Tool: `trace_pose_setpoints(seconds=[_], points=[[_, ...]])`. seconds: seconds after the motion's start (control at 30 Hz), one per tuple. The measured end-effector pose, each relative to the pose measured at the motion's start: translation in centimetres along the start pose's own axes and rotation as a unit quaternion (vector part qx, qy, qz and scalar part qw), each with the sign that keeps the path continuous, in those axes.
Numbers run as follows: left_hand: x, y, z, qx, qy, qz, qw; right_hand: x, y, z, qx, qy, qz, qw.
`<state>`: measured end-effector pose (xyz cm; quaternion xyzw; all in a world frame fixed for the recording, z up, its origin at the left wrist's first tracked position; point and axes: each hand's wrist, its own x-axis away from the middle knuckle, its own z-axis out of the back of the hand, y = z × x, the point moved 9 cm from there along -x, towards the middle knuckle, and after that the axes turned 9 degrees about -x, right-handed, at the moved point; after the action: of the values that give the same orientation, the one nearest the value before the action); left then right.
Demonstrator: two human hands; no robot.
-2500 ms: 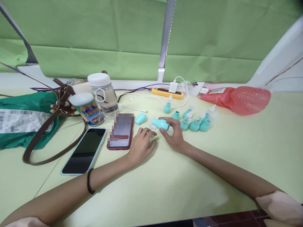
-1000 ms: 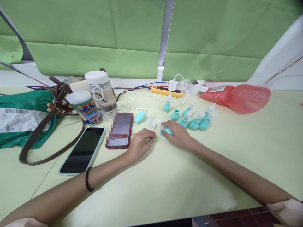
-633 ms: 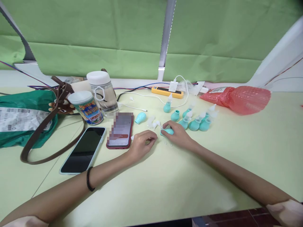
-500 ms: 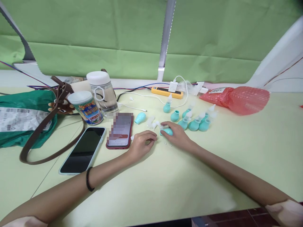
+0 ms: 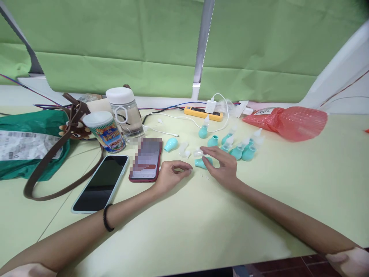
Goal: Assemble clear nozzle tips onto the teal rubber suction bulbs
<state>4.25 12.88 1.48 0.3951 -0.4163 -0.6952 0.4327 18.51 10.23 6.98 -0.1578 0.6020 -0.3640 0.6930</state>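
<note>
My right hand (image 5: 224, 166) hovers low over the table with its fingers spread, holding nothing. A teal rubber bulb (image 5: 200, 163) lies just by its thumb, and a small clear tip (image 5: 197, 153) lies by its forefinger. My left hand (image 5: 170, 175) rests on the table with curled fingers, thumb and forefinger pinched together; what they hold is too small to make out. More clear tips (image 5: 183, 148) and a loose teal bulb (image 5: 171, 144) lie just beyond my left hand. Several teal bulbs fitted with tips (image 5: 241, 149) stand behind my right hand.
A red phone (image 5: 145, 159) and a dark-screened phone (image 5: 100, 184) lie left of my left hand. Behind them stand a printed cup (image 5: 105, 132) and a water bottle (image 5: 125, 112). A green bag (image 5: 25, 142) with a brown strap lies far left. A yellow power strip (image 5: 204, 112) and a red bubble bag (image 5: 288, 121) lie at the back.
My right hand has let go of the teal bulb and spread its fingers; the bulb now lies on the table. My left hand has stayed curled in place.
</note>
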Motion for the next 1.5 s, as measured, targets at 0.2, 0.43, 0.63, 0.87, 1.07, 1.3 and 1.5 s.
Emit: trace_pose_setpoints(seconds=[0.2,0.43,0.63,0.87,1.07,1.3,1.5], points=[[0.3,-1.3,-1.1,0.172,-0.039,0.097,0.979,2.0,1.7,-1.9,-0.176,-0.042,-0.221,0.958],[0.5,-1.2,-0.7,0.185,-0.01,0.119,0.975,2.9,1.9,-1.7,-0.223,-0.019,-0.282,0.933],[0.4,-1.9,-0.7,0.207,-0.01,0.136,0.969,5.4,2.2,-2.6,-0.31,-0.003,-0.373,0.875],[0.7,-1.7,-0.9,0.205,-0.024,0.135,0.969,5.9,2.3,-2.9,-0.294,0.006,-0.374,0.879],[0.8,-1.5,-1.1,0.227,-0.027,0.13,0.965,6.0,2.2,-2.5,-0.314,0.042,-0.363,0.876],[0.9,-1.3,-1.2,0.221,-0.03,0.132,0.966,6.2,2.3,-2.7,-0.321,0.031,-0.373,0.87],[0.9,-1.1,-1.0,0.216,-0.023,0.12,0.969,6.4,2.5,-3.0,-0.317,0.015,-0.389,0.865]])
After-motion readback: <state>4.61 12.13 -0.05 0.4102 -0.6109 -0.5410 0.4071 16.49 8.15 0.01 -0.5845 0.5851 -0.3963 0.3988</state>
